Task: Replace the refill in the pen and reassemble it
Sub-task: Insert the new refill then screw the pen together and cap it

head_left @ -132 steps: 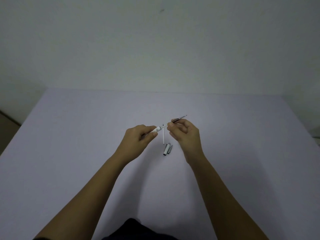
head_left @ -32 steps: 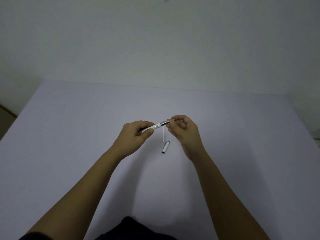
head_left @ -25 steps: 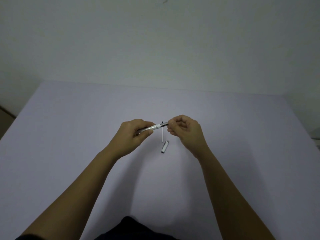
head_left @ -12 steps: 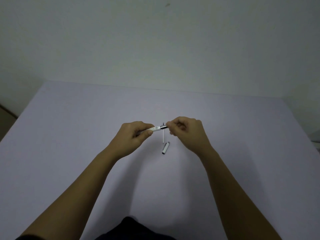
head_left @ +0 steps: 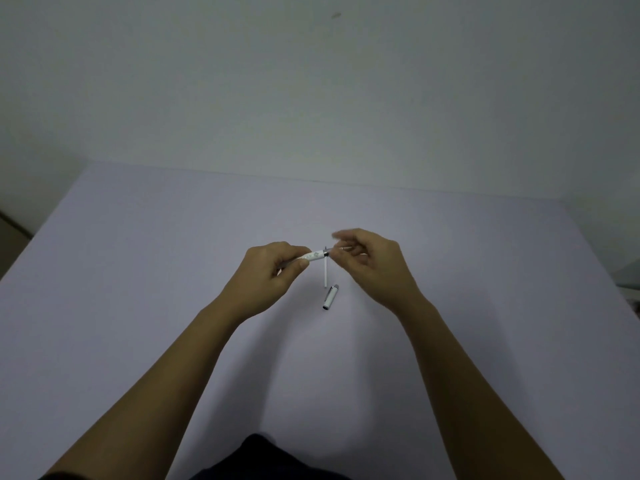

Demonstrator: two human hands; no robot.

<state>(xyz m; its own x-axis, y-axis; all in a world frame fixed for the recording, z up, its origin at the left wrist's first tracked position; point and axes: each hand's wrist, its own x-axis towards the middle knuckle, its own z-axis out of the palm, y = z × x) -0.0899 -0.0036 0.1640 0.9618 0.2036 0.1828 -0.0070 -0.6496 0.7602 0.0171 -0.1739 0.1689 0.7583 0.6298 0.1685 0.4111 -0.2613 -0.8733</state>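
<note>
Above the middle of the counter: both hands meet, seen from the head camera looking down.
Counter [head_left: 138, 306]: pale lilac, plain, reaching back to a light wall [head_left: 311, 98]; its left and right edges run out of the picture.
Left hand [head_left: 266, 271]: curled around the pen barrel [head_left: 313, 255], thumb and forefinger pinching it near its open end; the rest of the barrel is hidden inside the fist.
Pen barrel: white with a faint pattern and a metal ring at the end that points toward the right hand; held roughly level, just above the counter.
Right hand [head_left: 374, 261]: raised at the barrel's ringed end, fingers [head_left: 341, 237] bent and drawn close together; the fingertips are blurred, so whether they pinch a part or only touch the ring cannot be told.
Front section of the pen: a dark sliver shows between the right fingers and the ring, too small and smeared to identify.
Spare refill [head_left: 326, 273]: thin white tube lying on the counter below the barrel's end, running toward the viewer; its far end is covered by the barrel.
Pen cap [head_left: 330, 297]: silver and white, lying on the counter just beside the near end of the refill, slightly tilted, apart from both hands.
Forearms: bare, entering from the bottom corners, cut off by the frame.
Dark cloth [head_left: 263, 459]: at the bottom edge between the arms, only partly in view.
</note>
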